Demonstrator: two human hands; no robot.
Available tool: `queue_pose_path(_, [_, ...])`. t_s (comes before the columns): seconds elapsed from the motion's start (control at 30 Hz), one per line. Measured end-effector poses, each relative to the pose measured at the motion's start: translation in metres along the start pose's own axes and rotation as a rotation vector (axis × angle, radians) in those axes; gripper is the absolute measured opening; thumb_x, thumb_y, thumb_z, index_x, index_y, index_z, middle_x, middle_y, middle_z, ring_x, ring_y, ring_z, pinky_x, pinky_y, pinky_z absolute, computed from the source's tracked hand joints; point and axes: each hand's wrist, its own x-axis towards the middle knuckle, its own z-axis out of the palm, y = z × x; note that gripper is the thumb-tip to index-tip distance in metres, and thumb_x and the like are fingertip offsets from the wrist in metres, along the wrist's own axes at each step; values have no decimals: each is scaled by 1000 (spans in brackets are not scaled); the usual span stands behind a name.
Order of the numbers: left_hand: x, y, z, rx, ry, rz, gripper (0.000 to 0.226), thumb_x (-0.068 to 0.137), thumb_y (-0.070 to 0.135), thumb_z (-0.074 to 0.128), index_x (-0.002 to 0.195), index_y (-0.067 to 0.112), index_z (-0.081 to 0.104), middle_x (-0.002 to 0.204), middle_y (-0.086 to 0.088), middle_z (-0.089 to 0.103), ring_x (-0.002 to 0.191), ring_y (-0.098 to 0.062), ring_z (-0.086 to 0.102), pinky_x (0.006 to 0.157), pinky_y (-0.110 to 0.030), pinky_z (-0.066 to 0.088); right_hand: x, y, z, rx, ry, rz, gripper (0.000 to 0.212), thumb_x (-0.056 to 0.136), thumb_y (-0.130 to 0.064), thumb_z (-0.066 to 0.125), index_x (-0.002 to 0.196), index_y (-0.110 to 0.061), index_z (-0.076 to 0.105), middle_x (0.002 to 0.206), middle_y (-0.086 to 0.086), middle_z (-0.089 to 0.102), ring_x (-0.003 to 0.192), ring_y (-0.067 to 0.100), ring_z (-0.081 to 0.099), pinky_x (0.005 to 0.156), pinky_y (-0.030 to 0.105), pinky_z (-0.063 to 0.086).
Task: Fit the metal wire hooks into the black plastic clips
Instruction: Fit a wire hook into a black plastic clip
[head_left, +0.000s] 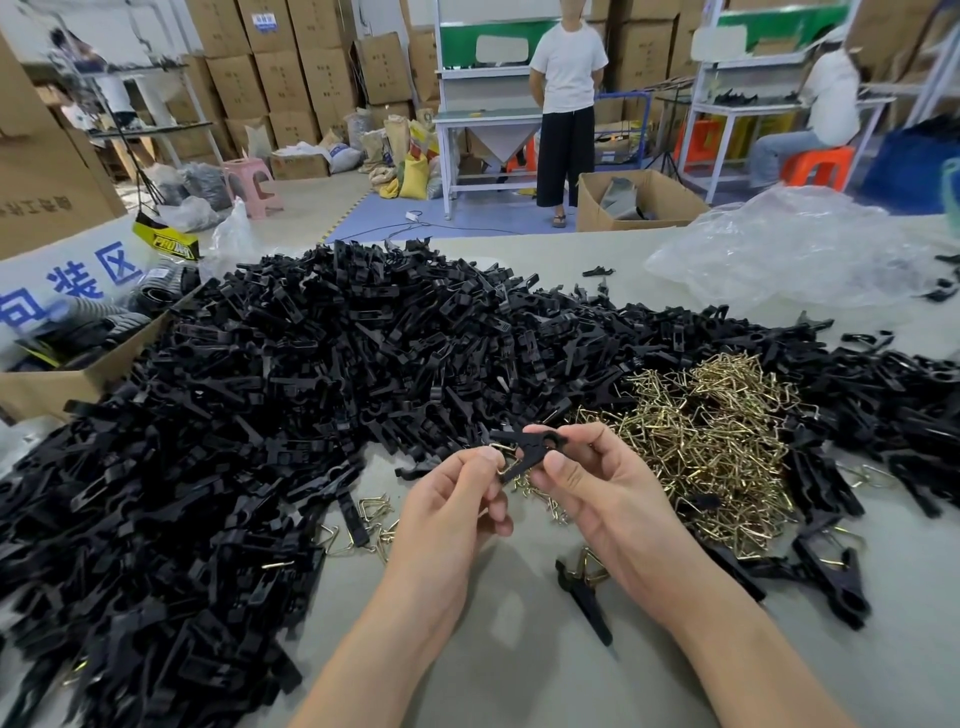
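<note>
Pinching one black plastic clip (530, 451), one brass-coloured wire hook (500, 464) at its end, between your left hand (457, 501) and right hand (597, 491).
Loose clips (311, 374) beyond counting are heaped left, hooks (719, 441) are piled right, and one assembled clip (584, 597) lies beneath your right wrist.

1. Bright, even light from overhead fills the room; nothing is dim.
2. A soft shadow lies on the pale grey table top (498, 631) near 6 o'clock.
3. The crumpled clear plastic sheet (779, 249) at 2 o'clock carries white glare.
4. Wide-angle distortion bows the stacked brown cardboard boxes (280, 78) at 11 o'clock.
5. The heap of black plastic clips (156, 519) smears at 8 o'clock; the centre is sharp.
</note>
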Motion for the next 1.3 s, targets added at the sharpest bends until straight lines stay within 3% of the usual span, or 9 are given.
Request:
queue_pose_path(0.2, [-2,3,4,-192,-17,-45,14,79,28,65,74,15,69,59,4,45,52,-8,45,50,-21,45,0,1,3,72,27,41,27,76,1,64,101,-4,55,107,11,76,95,16,74,78,21,58])
queue_pose_path(0.4, [-6,9,5,-226,-83,-73,39,83,28,62,111,1,61,62,4,44,55,-9,44,54,-21,46,-2,-1,4,136,44,106,29,75,4,64,102,-2,57,92,12,74,81,17,74,72,20,59])
queue_pose_path(0.57, [-5,8,5,-222,-86,-72,32,82,29,63,102,3,61,62,4,44,55,-9,44,54,-22,45,-3,-2,6,136,22,114,29,75,3,64,103,-3,57,89,10,74,81,16,75,72,19,59])
queue_pose_path(0.7, [-4,4,3,-219,-100,-125,27,82,32,67,96,9,70,63,3,47,55,-9,47,54,-23,46,-2,-2,5,115,17,114,30,77,3,64,105,-3,56,95,11,75,84,17,74,73,21,59])
queue_pose_path(0.87, [-4,1,3,-204,-78,-98,41,80,28,69,114,9,60,86,-8,66,60,-14,59,54,-26,50,-2,-2,2,60,-1,90,29,79,-1,66,107,-4,62,106,14,72,91,21,73,79,25,59])
queue_pose_path(0.97, [-6,-2,4,-56,-124,-14,43,81,34,68,123,23,64,92,-8,71,70,-17,64,59,-26,52,-1,-2,-1,-46,-21,50,27,82,-9,67,107,-14,76,100,10,72,89,18,71,82,23,57])
queue_pose_path(1.07, [-9,-3,2,64,-175,34,34,88,34,61,122,36,67,96,-5,72,79,-19,67,66,-27,54,0,-4,-4,-161,-33,22,27,83,-16,70,108,-21,78,105,8,75,94,18,72,84,23,56])
queue_pose_path(1.2, [-13,2,5,-76,-271,-69,30,92,31,56,119,29,70,96,-11,70,78,-22,67,64,-30,55,-1,-5,-8,-278,-71,16,35,81,-31,77,115,-22,76,118,12,74,112,26,70,95,32,56])
queue_pose_path(1.3, [-13,6,4,-273,-315,-191,32,95,24,54,123,19,68,93,-13,66,74,-23,64,62,-33,54,-2,-2,-8,-325,-79,23,32,87,-24,73,119,-19,74,120,13,73,115,30,69,99,38,55])
